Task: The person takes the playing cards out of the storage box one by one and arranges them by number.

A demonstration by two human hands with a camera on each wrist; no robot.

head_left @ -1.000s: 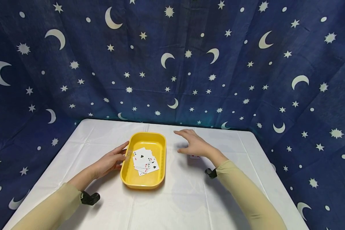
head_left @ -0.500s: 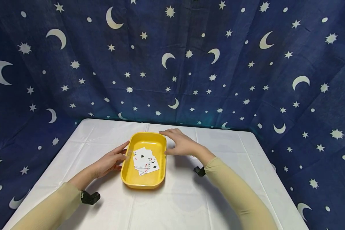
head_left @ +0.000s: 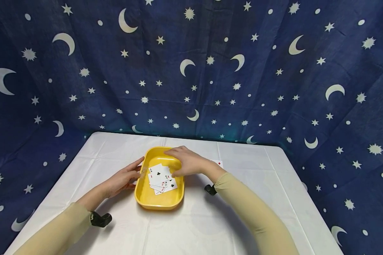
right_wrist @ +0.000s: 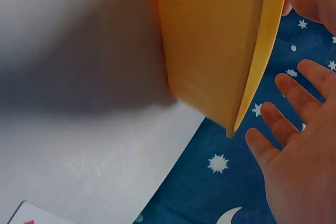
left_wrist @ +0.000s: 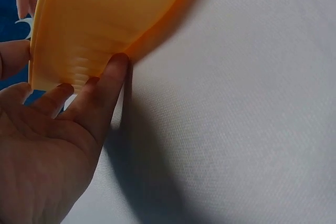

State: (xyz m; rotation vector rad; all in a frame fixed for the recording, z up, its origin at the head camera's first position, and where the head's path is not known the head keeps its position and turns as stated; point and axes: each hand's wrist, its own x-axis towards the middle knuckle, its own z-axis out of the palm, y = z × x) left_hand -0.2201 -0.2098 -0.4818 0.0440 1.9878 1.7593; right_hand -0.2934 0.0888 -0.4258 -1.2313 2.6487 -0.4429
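Several playing cards (head_left: 158,174) lie face up, overlapping, in a yellow tray (head_left: 159,205) on the white-covered table. My left hand (head_left: 119,182) is at the tray's left side; in the left wrist view its fairly straight fingers (left_wrist: 107,85) rest against the outer wall, with a digit at the rim. My right hand (head_left: 191,163) hovers over the tray's right rim, near the upper part of the cards. In the right wrist view its fingers (right_wrist: 302,100) are spread, with nothing between them. Another playing card (head_left: 219,163), with a red diamond, lies right of the tray, partly hidden by the right wrist.
The white tablecloth (head_left: 191,230) reaches back to a dark blue curtain (head_left: 191,88) patterned with moons and stars, which also runs along both sides. A black wrist device (head_left: 100,219) sits below the left wrist, and another device (head_left: 210,189) below the right one.
My right hand has moved left from beside the tray to over its right rim, uncovering more of the card on the table. The left hand and the tray have stayed put.
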